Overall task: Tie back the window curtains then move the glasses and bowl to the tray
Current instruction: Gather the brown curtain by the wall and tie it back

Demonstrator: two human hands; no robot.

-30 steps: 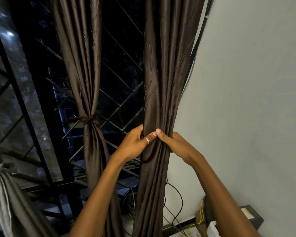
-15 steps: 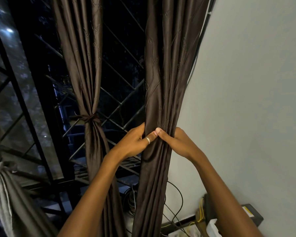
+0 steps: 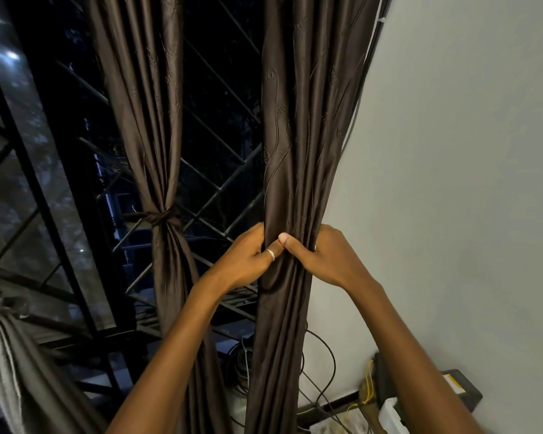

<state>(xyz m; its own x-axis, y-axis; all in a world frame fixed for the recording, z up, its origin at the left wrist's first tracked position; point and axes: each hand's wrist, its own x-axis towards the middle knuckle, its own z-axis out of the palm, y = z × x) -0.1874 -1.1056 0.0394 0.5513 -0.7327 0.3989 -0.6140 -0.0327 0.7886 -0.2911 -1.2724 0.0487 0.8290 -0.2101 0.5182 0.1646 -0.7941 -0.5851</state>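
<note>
A dark brown curtain (image 3: 298, 145) hangs beside the wall on the right, gathered into a bunch at waist height. My left hand (image 3: 246, 260), with a ring on the thumb, wraps it from the left. My right hand (image 3: 325, 256) wraps it from the right, thumb pressed on the front folds. The thumbs touch. A second brown curtain (image 3: 157, 120) hangs to the left, cinched by a tie (image 3: 159, 217). A grey curtain (image 3: 0, 346) at the far left edge is also knotted. No glasses, bowl or tray are in view.
A white wall (image 3: 452, 183) fills the right side. Behind the curtains is a dark window with a metal grille (image 3: 220, 189). Coiled black cables (image 3: 242, 364) and a black box with yellow wires (image 3: 452, 393) lie on the floor below.
Both hands stay clamped on the right curtain at about the same height. The view has shifted slightly; the grip looks a little tighter.
</note>
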